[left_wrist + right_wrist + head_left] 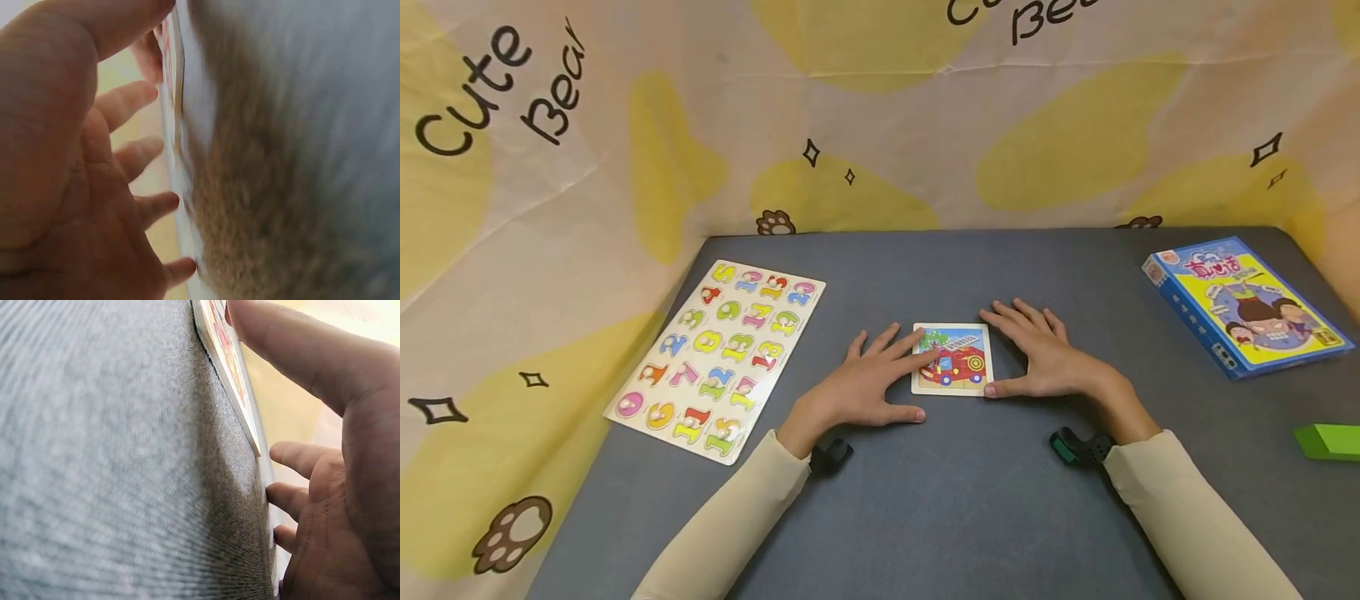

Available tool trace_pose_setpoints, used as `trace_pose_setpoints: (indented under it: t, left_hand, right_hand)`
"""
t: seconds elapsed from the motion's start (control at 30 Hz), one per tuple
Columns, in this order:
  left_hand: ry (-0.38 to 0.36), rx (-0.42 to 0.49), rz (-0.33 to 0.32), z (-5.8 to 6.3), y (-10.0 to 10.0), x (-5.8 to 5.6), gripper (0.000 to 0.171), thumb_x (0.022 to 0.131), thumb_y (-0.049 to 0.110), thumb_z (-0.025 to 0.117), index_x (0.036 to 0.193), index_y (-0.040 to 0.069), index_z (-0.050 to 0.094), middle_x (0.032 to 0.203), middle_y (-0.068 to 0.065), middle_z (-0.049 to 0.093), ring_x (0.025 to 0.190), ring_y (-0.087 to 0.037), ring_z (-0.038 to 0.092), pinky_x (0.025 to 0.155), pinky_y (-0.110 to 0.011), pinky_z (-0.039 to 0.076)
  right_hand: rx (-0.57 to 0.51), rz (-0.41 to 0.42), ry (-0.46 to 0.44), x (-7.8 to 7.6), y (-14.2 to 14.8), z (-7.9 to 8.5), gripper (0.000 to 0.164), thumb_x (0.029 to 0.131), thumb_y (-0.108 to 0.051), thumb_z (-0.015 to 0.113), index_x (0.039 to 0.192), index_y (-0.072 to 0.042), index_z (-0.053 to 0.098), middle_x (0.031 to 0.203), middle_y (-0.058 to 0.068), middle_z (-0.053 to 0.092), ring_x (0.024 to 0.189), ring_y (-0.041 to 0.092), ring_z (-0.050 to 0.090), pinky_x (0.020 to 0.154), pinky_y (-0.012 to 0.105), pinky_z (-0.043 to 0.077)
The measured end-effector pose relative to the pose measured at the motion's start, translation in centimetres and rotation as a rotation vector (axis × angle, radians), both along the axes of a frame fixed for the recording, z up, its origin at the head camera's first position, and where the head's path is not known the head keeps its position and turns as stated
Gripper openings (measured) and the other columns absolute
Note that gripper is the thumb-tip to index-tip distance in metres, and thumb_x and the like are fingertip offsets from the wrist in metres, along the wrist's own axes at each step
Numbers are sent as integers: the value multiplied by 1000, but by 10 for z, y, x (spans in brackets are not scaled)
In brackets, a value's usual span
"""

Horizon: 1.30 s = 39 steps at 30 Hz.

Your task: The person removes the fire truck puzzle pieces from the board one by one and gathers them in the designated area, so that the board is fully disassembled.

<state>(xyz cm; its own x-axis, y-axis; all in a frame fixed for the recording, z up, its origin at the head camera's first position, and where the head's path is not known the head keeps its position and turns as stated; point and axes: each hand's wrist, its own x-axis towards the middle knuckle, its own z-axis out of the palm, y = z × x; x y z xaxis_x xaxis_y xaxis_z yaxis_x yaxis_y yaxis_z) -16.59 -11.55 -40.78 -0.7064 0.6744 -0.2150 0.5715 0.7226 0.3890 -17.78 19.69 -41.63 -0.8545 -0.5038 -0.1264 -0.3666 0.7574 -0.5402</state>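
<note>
A small square picture puzzle (958, 367) with a red fire truck lies flat on the dark grey table between both hands. My left hand (868, 379) is spread at its left side, two fingers reaching over the picture. At the right side, my right hand (1045, 354) has its fingers spread beyond the upper right corner and its thumb at the lower right corner. The left wrist view shows the left palm (81, 181) with fingers apart and the puzzle's edge (179, 94) beside them. In the right wrist view the thumb (281, 347) overlaps the puzzle (228, 369).
A number board (718, 354) with colourful knobbed pieces lies at the left of the table (925, 517). At the right is a blue and yellow box (1247, 308), with a green block (1330, 442) nearer the front. A patterned cloth (880, 108) hangs behind.
</note>
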Motion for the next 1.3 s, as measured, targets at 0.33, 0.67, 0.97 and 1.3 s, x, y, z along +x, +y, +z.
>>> trace_pose_setpoints:
  t: [0.33, 0.67, 0.97, 1.3]
  left_hand:
    - [7, 17, -94, 3, 4, 17, 80, 92, 58, 66, 160, 33, 32, 172, 11, 14, 161, -29, 6, 123, -68, 2]
    - [7, 1, -113, 3, 6, 21, 82, 91, 57, 68, 161, 34, 30, 172, 10, 15, 161, -27, 2, 122, -70, 3]
    - [-11, -17, -129, 5, 3, 20, 87, 89, 56, 71, 162, 36, 28, 172, 10, 16, 161, -26, -1, 121, -70, 2]
    - [-38, -26, -152, 5, 1, 19, 91, 88, 57, 73, 162, 37, 25, 172, 11, 13, 161, -23, -6, 122, -69, -2]
  right_hand:
    - [-5, -8, 5, -1, 0, 0, 108, 78, -58, 81, 163, -19, 26, 172, 14, 14, 157, 44, 1, 119, 71, -6]
    - [-140, -35, 35, -15, -9, 2, 59, 87, -36, 79, 140, -19, 59, 164, 20, 34, 152, 46, 18, 112, 75, 8]
    - [-175, 95, -40, -51, -44, 9, 24, 90, -19, 77, 112, -21, 69, 162, 21, 35, 151, 46, 18, 110, 72, 9]
    - [-54, 182, -86, -65, -70, 17, 24, 89, -20, 76, 111, -26, 68, 168, 19, 24, 155, 44, 7, 112, 70, 8]
